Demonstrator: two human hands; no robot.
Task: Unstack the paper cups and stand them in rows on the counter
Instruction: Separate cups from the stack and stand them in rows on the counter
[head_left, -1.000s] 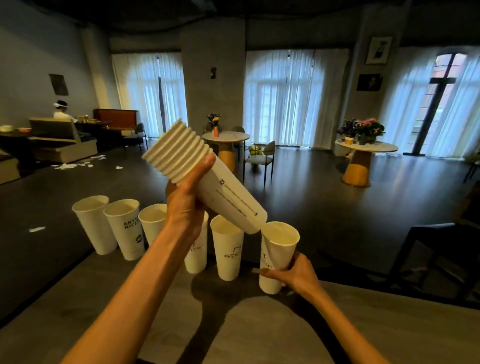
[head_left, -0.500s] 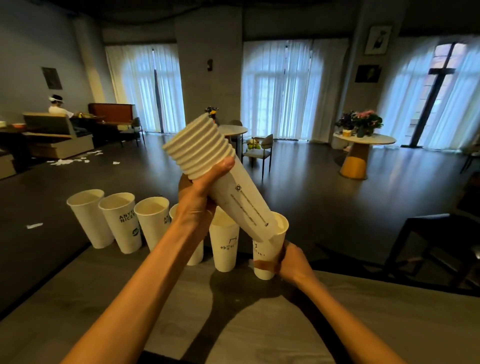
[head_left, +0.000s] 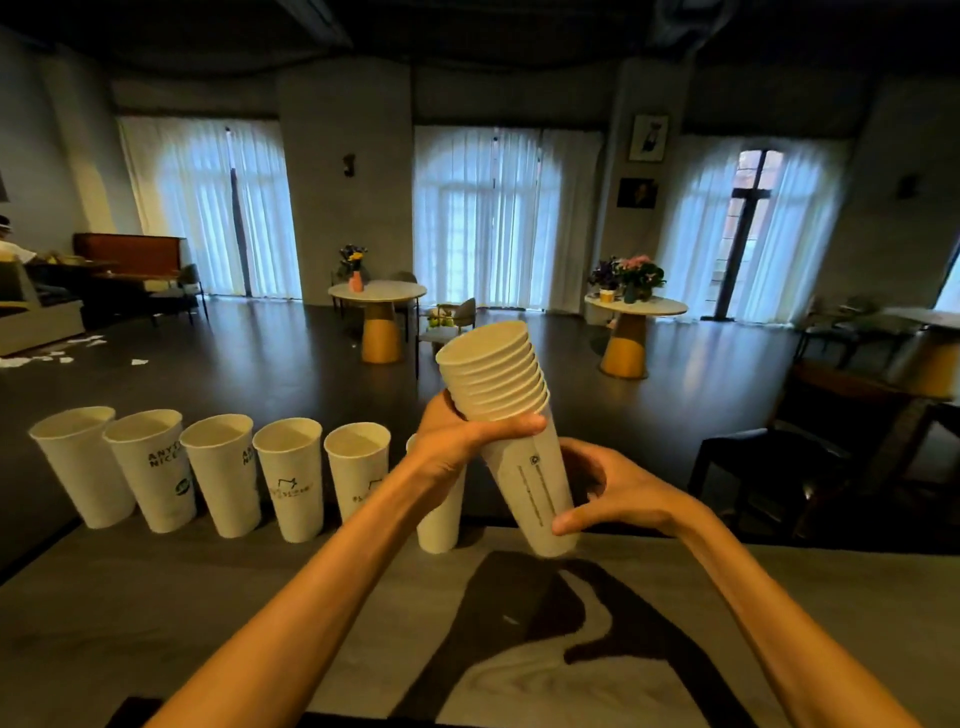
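Observation:
A stack of white paper cups (head_left: 519, 431) is held nearly upright above the counter (head_left: 260, 613), rims up and tipped slightly left. My left hand (head_left: 457, 431) grips it just under the ribbed rims. My right hand (head_left: 618, 493) wraps the bottom cup's lower wall, thumb near its base. Along the counter's far edge stands a row of several single white cups (head_left: 291, 478), some with black print. The rightmost cup of the row (head_left: 439, 519) is partly hidden behind my left forearm.
The counter's far edge drops to a dark floor. A dark chair (head_left: 779, 467) stands past the counter at right. Round tables with flowers (head_left: 379, 296) and a seated person at far left are well away across the room.
My right hand has let go of the cup it set at the row's right end and now grips the stack's bottom cup. The stack has swung from steeply tilted to nearly upright.

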